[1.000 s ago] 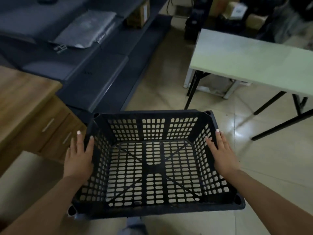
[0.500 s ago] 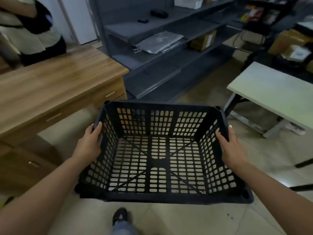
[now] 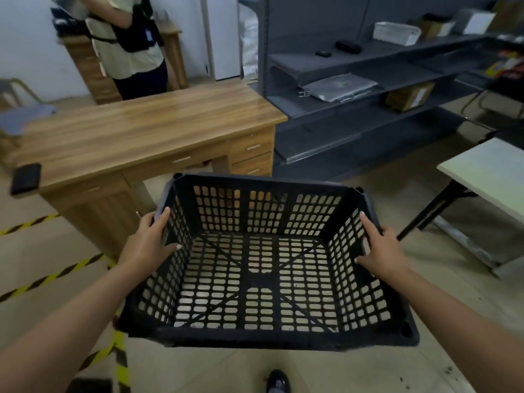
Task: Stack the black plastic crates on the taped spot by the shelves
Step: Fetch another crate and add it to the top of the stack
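An empty black plastic crate [image 3: 263, 340] with slotted walls and floor hangs in the air in front of me, its open top facing up. My left hand [image 3: 147, 246] grips its left rim, thumb inside the wall and fingers over the edge. My right hand [image 3: 380, 251] grips the right rim the same way. Yellow-and-black tape [image 3: 54, 276] runs in stripes across the floor at the lower left. Grey metal shelves [image 3: 354, 89] stand at the back right.
A wooden desk [image 3: 147, 129] with drawers stands just beyond the crate, a black phone [image 3: 25, 178] on its left corner. A person [image 3: 127, 43] stands behind the desk. A white folding table [image 3: 487, 171] is at the right. My shoe [image 3: 276, 381] shows below.
The view has swung up and to the left, bringing the desk, the floor tape and the person into sight. The crate stays held in both hands, now nearer the desk.
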`<state>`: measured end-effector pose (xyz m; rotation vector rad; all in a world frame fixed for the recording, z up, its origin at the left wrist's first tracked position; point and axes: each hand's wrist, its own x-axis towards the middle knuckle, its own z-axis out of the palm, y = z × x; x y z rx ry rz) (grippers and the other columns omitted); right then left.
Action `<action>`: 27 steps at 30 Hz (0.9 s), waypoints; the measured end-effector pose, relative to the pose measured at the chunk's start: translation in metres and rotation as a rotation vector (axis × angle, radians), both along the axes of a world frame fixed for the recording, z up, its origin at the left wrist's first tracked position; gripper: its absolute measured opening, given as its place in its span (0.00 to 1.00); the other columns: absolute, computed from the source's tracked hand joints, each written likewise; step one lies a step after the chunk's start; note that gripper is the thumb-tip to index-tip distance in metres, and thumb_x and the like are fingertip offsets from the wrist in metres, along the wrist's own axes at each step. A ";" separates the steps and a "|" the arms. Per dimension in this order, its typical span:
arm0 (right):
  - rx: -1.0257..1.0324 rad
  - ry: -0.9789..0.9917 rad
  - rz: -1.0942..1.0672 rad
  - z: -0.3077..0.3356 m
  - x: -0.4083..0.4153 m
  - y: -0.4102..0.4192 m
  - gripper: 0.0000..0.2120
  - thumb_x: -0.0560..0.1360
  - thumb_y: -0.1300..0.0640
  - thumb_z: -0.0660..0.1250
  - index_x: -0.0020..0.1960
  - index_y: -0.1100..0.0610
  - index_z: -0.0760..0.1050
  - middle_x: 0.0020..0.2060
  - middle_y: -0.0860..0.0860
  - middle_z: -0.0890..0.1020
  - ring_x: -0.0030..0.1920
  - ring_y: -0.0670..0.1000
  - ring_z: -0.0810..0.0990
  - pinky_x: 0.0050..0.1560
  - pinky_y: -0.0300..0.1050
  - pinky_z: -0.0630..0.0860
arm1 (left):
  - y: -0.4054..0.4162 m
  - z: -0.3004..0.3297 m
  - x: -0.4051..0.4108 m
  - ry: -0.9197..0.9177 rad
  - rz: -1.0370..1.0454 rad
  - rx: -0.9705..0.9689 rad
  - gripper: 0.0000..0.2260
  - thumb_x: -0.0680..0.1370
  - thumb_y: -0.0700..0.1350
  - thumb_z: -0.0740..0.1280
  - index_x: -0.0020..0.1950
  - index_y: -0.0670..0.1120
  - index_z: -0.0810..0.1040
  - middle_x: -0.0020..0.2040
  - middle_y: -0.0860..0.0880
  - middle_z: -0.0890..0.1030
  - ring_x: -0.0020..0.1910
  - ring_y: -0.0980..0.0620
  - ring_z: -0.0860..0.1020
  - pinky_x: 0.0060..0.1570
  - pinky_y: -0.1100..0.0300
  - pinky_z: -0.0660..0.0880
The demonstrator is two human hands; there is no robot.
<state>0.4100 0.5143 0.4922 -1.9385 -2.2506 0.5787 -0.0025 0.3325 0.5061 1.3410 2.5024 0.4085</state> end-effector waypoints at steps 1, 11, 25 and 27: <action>0.000 0.019 0.006 0.002 -0.006 -0.018 0.49 0.68 0.57 0.75 0.76 0.40 0.46 0.67 0.60 0.63 0.65 0.60 0.68 0.64 0.52 0.69 | -0.019 0.002 -0.006 0.003 0.009 0.021 0.40 0.73 0.51 0.72 0.78 0.50 0.52 0.76 0.45 0.57 0.66 0.40 0.69 0.59 0.47 0.73; 0.125 0.080 0.065 0.013 -0.042 -0.183 0.40 0.69 0.50 0.74 0.75 0.45 0.58 0.70 0.58 0.66 0.68 0.58 0.67 0.66 0.52 0.68 | -0.201 0.038 -0.031 0.029 0.072 0.103 0.41 0.71 0.50 0.74 0.78 0.51 0.53 0.79 0.46 0.51 0.74 0.42 0.60 0.66 0.44 0.66; 0.167 0.108 0.223 0.064 -0.017 -0.310 0.33 0.70 0.44 0.71 0.72 0.48 0.65 0.70 0.56 0.67 0.67 0.57 0.69 0.64 0.55 0.71 | -0.373 0.089 0.009 0.116 0.103 0.143 0.40 0.70 0.56 0.73 0.77 0.53 0.56 0.78 0.47 0.57 0.72 0.42 0.64 0.61 0.46 0.70; 0.183 0.126 0.233 0.078 -0.008 -0.325 0.32 0.71 0.42 0.69 0.72 0.49 0.65 0.71 0.57 0.65 0.68 0.57 0.68 0.64 0.55 0.70 | -0.394 0.098 0.022 0.125 0.122 0.171 0.40 0.70 0.56 0.73 0.77 0.53 0.57 0.77 0.46 0.58 0.72 0.42 0.64 0.62 0.46 0.70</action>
